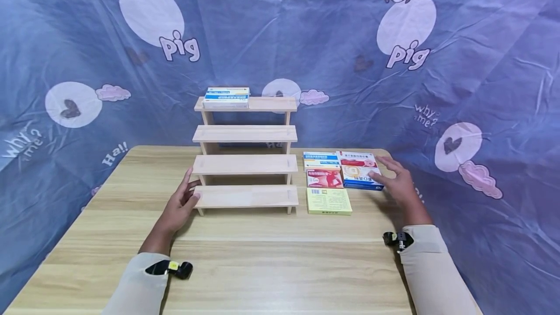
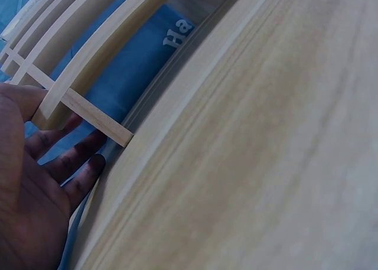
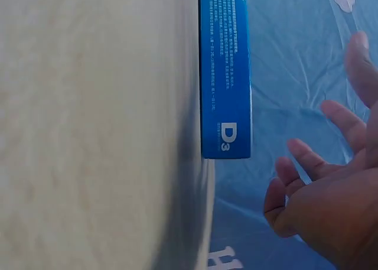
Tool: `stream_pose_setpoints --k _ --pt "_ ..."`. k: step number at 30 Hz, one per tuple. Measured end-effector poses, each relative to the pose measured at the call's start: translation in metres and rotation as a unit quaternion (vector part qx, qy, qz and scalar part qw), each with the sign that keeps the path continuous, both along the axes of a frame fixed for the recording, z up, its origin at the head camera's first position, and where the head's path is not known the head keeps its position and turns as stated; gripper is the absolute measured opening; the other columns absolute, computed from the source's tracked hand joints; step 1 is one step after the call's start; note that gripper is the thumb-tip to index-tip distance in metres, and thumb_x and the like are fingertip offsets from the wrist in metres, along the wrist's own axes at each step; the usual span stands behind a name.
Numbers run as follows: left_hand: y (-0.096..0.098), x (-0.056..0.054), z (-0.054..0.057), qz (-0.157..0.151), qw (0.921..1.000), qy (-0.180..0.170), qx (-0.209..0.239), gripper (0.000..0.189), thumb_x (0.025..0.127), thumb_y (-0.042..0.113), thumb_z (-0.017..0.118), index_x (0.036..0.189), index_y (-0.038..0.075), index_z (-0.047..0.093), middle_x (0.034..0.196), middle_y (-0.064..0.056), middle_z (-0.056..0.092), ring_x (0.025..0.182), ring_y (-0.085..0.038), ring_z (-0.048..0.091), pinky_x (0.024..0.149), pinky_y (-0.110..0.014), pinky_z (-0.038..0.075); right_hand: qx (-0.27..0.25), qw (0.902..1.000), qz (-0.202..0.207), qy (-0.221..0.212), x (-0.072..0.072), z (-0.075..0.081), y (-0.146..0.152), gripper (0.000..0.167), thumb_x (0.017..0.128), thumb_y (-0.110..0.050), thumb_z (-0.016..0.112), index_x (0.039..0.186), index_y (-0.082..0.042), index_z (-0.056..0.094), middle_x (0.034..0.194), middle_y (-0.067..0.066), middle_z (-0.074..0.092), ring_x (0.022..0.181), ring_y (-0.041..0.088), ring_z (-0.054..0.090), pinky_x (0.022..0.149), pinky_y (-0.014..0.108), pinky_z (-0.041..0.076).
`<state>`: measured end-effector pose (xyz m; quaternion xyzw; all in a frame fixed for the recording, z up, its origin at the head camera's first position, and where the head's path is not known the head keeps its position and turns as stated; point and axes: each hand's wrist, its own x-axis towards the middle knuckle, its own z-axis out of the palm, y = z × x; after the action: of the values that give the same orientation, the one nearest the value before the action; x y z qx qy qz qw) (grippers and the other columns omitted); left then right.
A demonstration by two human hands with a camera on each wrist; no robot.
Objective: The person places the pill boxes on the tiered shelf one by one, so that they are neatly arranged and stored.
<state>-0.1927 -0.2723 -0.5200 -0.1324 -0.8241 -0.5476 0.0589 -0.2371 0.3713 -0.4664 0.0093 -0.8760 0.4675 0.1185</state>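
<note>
A four-tier wooden step rack [image 1: 245, 196] stands mid-table. My left hand [image 1: 177, 208] grips the left end of its lowest tier, thumb at the board's end and fingers behind it. In the left wrist view that hand [image 2: 41, 169] has its lower fingers beside the rack's leg. My right hand [image 1: 400, 186] is at the right edge of a white and blue medicine box [image 1: 360, 179], fingers spread and thumb over the box. The right wrist view shows the box's blue side [image 3: 226, 75] marked D3, with the hand [image 3: 331, 181] apart from it, holding nothing.
Beside the D3 box lie a red and white box [image 1: 356, 158], a blue and white box [image 1: 321, 159], a red box [image 1: 323, 178] and a yellow-green box [image 1: 329, 201]. Blue and white boxes [image 1: 226, 97] sit on the top tier's left. A blue printed cloth [image 1: 280, 28] hangs behind the table.
</note>
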Motion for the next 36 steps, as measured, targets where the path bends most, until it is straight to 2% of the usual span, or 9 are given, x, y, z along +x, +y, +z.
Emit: stream_pose_setpoints --k 7,13,16,19,24,26,28,33,36 --pt "0.0 -0.001 -0.002 0.001 1.0 0.004 -0.001 0.078 0.117 0.016 0.051 0.178 0.017 0.002 0.164 -0.035 0.046 0.141 -0.052 0.056 0.097 -0.004 0.046 0.021 0.9979 0.012 -0.06 -0.002 -0.012 0.009 0.089 0.092 -0.024 0.09 0.167 -0.009 0.044 0.176 0.029 0.032 0.162 0.058 0.024 0.127 0.077 0.021" --pt "-0.001 -0.001 -0.004 0.001 1.0 0.006 0.003 0.08 0.117 0.016 0.052 0.178 0.027 0.004 0.164 -0.035 0.046 0.126 0.008 0.059 0.097 -0.005 0.047 0.021 0.9921 0.056 -0.11 -0.002 -0.019 0.014 0.103 0.092 -0.018 0.089 0.174 -0.013 0.028 0.179 0.031 0.018 0.162 0.063 0.017 0.129 0.076 0.017" --pt "0.0 -0.001 -0.004 -0.001 0.9999 0.008 0.011 0.08 0.116 0.015 0.052 0.178 0.027 0.004 0.164 -0.036 0.046 0.121 0.02 0.053 0.097 -0.004 0.046 0.014 0.9914 0.061 -0.115 -0.002 -0.023 0.017 0.102 0.093 -0.017 0.088 0.174 -0.016 0.027 0.179 0.032 0.018 0.162 0.063 0.017 0.129 0.076 0.017" --pt "0.0 -0.001 -0.004 0.001 0.9999 0.009 0.008 0.079 0.116 0.014 0.052 0.179 0.022 0.004 0.163 -0.036 0.047 0.125 0.01 0.058 0.097 -0.004 0.046 0.011 0.991 0.059 -0.119 -0.003 -0.028 0.02 0.1 0.095 -0.016 0.086 0.175 -0.017 0.027 0.179 0.032 0.018 0.162 0.062 0.017 0.13 0.075 0.017" --pt "0.0 -0.002 -0.001 0.004 1.0 0.007 0.002 0.08 0.116 0.014 0.052 0.178 0.025 0.003 0.164 -0.034 0.047 0.142 -0.043 0.058 0.099 -0.003 0.044 0.007 0.9912 0.053 -0.122 -0.005 -0.033 0.021 0.099 0.094 -0.016 0.086 0.174 -0.018 0.028 0.18 0.03 0.018 0.165 0.058 0.015 0.132 0.072 0.015" --pt "0.0 -0.002 -0.001 0.005 1.0 0.007 0.002 0.08 0.116 0.015 0.052 0.178 0.028 0.003 0.164 -0.034 0.047 0.144 -0.05 0.053 0.1 -0.002 0.043 0.004 0.9917 0.055 -0.116 -0.005 -0.032 0.02 0.097 0.095 -0.016 0.085 0.174 -0.016 0.029 0.18 0.029 0.017 0.165 0.058 0.013 0.132 0.072 0.013" --pt "-0.001 -0.001 -0.001 0.005 1.0 0.007 0.003 0.08 0.116 0.015 0.053 0.178 0.027 0.003 0.164 -0.033 0.048 0.142 -0.04 0.059 0.099 -0.003 0.043 0.009 0.9921 0.058 -0.111 -0.005 -0.031 0.018 0.094 0.096 -0.015 0.085 0.173 -0.013 0.031 0.18 0.029 0.017 0.166 0.057 0.011 0.133 0.072 0.012" --pt "-0.002 -0.001 -0.003 -0.005 0.9997 0.018 0.015 0.08 0.116 0.011 0.052 0.179 0.022 0.004 0.162 -0.037 0.047 0.123 0.01 0.06 0.097 -0.005 0.048 0.038 0.9911 0.055 -0.116 -0.005 -0.033 0.015 0.09 0.097 -0.017 0.084 0.172 -0.013 0.034 0.181 0.029 0.015 0.166 0.058 0.009 0.133 0.072 0.01" --pt "-0.002 -0.001 -0.004 -0.013 0.9995 0.02 0.021 0.08 0.116 0.012 0.052 0.178 0.025 0.003 0.162 -0.038 0.046 0.119 0.019 0.056 0.097 -0.005 0.047 0.05 0.9897 0.046 -0.126 -0.006 -0.035 0.017 0.09 0.098 -0.019 0.083 0.172 -0.014 0.033 0.181 0.028 0.013 0.166 0.058 0.008 0.132 0.073 0.01"
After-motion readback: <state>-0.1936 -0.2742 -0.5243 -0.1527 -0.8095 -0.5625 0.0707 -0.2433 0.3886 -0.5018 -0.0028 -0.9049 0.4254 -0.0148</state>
